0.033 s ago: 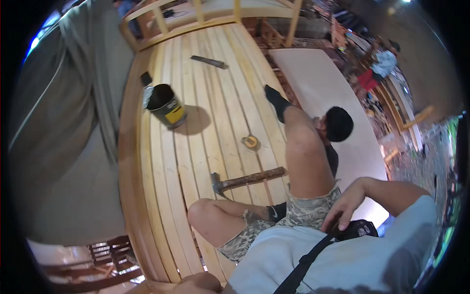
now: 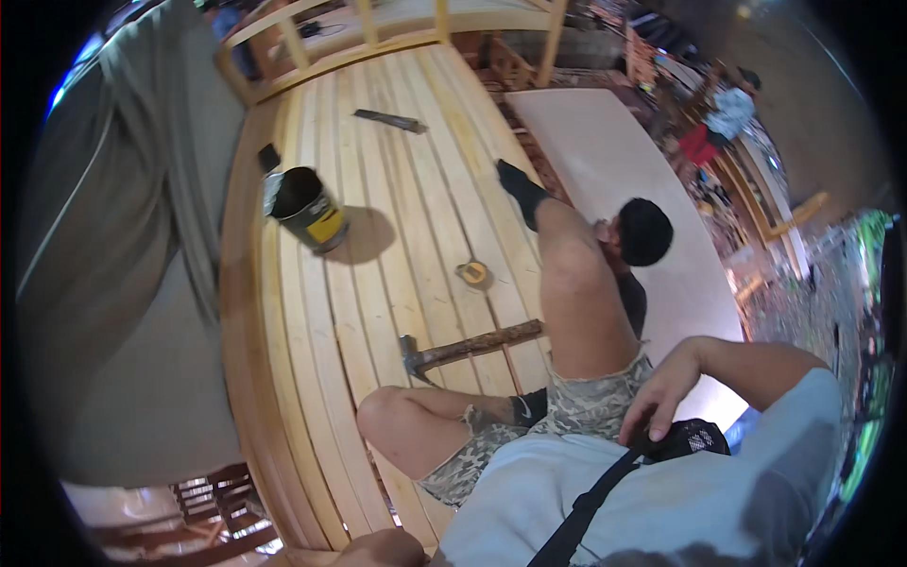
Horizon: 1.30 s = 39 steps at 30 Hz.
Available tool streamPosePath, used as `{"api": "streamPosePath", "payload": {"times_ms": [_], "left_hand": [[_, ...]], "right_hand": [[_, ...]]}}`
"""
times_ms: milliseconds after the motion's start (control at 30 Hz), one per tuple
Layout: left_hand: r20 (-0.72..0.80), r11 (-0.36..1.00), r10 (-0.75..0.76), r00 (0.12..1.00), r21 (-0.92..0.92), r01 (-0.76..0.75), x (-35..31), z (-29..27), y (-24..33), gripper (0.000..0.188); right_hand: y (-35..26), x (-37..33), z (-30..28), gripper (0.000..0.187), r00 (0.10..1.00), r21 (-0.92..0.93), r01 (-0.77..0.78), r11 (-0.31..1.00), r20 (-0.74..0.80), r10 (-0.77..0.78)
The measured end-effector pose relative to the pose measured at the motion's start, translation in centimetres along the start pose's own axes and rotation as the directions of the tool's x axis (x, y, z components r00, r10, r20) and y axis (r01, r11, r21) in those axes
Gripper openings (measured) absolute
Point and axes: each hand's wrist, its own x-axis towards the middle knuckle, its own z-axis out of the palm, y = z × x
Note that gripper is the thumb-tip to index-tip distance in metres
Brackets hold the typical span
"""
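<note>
My right hand [image 2: 658, 401] hangs loosely with the wrist bent, its fingers drooping and apart by a black mesh pouch [image 2: 692, 438] on a strap. Nothing shows in its grip. A rounded piece of bare skin, perhaps my left arm, shows at the lower edge; my left hand cannot be seen. On the slatted wooden bed [image 2: 378, 302] lies a claw hammer [image 2: 477, 344] with a wooden handle, by my bent leg. Beyond it are a yellow tape measure [image 2: 472, 274], a black-and-yellow can [image 2: 316, 217] and a dark narrow tool [image 2: 390, 121], possibly a chisel.
A grey cloth [image 2: 123, 312] hangs along the left side. A wooden railing [image 2: 340, 52] closes the far end. A person's dark-haired head [image 2: 645, 231] shows past my raised knee, beside a pale board [image 2: 605, 142]. Another person [image 2: 723, 123] is farther off at right.
The view has shifted slightly, so the bed and the things on it appear a little farther left. The tools and can keep their places on the slats; my right hand stays by the pouch.
</note>
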Motion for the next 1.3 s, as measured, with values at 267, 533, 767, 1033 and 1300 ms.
{"api": "streamPosePath", "payload": {"times_ms": [267,533,767,1033,1300], "left_hand": [[-0.070,0.995,0.096,0.993,0.033,-0.094,-0.9,-1.6,-0.9,0.026],[-0.105,0.976,0.121,0.987,0.196,-0.099,-1.2,-2.8,-1.9,0.026],[-0.068,0.882,0.261,0.963,0.421,-0.209,-1.3,-4.6,-2.2,0.027],[0.067,0.736,0.320,0.945,0.611,-0.293,-0.2,-4.3,-1.4,0.027],[-0.173,0.971,-0.240,0.955,-0.052,0.234,-2.1,-0.7,-1.1,0.020]], "right_hand": [[2.5,0.2,1.2,0.066,0.989,0.343,-0.145,0.928,0.060,0.132],[4.1,1.6,-2.0,0.068,0.968,0.366,-0.191,0.911,0.225,0.113],[4.9,-0.4,-0.2,0.066,0.956,0.364,-0.178,0.914,0.286,0.072],[4.7,-0.2,-0.4,0.085,0.890,0.360,-0.220,0.907,0.455,0.036],[0.0,3.8,-3.5,0.056,0.854,-0.048,-0.157,0.986,0.495,0.160]]}}
